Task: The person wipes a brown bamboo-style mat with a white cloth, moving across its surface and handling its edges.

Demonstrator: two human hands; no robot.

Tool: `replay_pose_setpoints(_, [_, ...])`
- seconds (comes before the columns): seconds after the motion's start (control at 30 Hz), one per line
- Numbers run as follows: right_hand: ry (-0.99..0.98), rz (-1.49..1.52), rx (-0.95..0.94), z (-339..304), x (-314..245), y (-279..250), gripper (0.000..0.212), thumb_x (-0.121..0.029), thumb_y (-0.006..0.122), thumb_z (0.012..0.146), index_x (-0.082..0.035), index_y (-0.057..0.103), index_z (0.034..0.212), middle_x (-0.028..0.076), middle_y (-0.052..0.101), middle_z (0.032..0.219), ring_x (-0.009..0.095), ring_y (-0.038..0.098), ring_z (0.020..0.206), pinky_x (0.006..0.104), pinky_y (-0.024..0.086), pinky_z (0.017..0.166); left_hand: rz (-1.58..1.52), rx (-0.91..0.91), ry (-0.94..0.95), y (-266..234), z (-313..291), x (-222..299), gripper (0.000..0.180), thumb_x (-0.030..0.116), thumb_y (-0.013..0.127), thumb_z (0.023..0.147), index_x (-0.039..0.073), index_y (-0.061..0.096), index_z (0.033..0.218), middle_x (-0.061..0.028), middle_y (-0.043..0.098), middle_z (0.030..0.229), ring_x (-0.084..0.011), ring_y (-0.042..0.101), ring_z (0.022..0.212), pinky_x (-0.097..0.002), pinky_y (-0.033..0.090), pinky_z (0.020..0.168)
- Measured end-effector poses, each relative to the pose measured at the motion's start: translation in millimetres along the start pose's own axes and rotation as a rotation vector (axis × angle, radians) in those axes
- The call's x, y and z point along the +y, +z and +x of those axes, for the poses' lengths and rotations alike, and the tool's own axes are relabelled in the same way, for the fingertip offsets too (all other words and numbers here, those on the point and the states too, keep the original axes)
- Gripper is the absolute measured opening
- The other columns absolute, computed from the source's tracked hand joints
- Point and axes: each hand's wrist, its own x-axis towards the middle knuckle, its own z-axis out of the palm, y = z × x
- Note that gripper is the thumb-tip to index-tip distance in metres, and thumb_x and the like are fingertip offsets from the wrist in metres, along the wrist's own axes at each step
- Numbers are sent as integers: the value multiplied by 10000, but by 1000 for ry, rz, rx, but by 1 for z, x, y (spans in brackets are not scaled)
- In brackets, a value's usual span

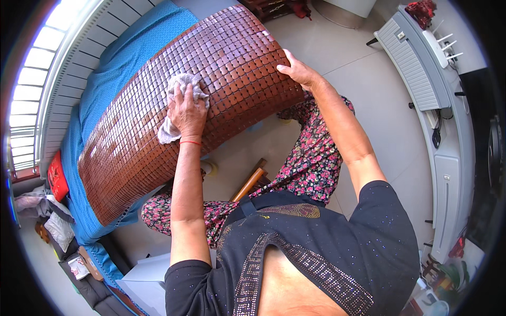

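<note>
A brown mat of small linked tiles (142,121) lies over a blue cloth cover (113,66) and hangs down on the side nearest me. My left hand (188,113) presses a crumpled whitish cloth (169,130) flat onto the middle of the mat, fingers spread over it. At the mat's right end, my right hand (299,72) grips the edge, thumb on top and the other fingers partly hidden beyond the edge. Part of the mat's surface shines with reflected light.
A barred window and white radiator (66,79) run along the left. Below me is a wooden stool-like piece (250,183). A long white cabinet (421,79) with a router (441,48) stands at the right. A red cushion (57,176) and bags lie at the far left.
</note>
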Motion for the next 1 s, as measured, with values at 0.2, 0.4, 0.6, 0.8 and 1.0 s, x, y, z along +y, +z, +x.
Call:
replay_pose_setpoints(0.2, [45,-232,104,-18,-11,23,881,-393,624,816,-103,136,1490,231,47,1533,375,30,1421,496,123,1131,-27,-17,14,0,-10,-22,477,248,623,719,156,610,1187,-124,479,1350,-388,493,1152,-485,415,947])
replay_pose_setpoints(0.4, [-80,-671,332,17,-4,13,854,-473,648,766,-87,286,1436,229,255,1473,378,233,1372,476,239,1104,-172,-73,193,-30,-26,-17,469,248,593,757,147,601,1215,-131,461,1369,-410,468,1167,-497,373,978])
replay_pose_setpoints(0.6, [74,-744,383,17,-45,22,777,-595,605,780,-94,421,1343,163,435,1365,349,378,1291,564,334,1008,-17,-59,456,-42,-85,4,454,325,627,763,211,616,1202,-88,439,1395,-363,423,1215,-486,367,907])
replay_pose_setpoints(0.8, [131,-329,483,51,-16,-19,681,-573,260,920,-55,533,1269,186,518,1319,380,433,1263,489,336,1044,-20,-94,800,-15,-68,83,444,307,619,792,311,572,1233,31,397,1407,-273,350,1301,-516,303,981])
replay_pose_setpoints(1.0, [117,-37,524,65,-4,-17,676,-531,283,945,29,550,1214,231,556,1239,349,494,1187,405,383,1004,-5,-7,1022,17,-41,155,475,261,509,829,165,528,1294,31,408,1369,-218,351,1286,-486,289,992])
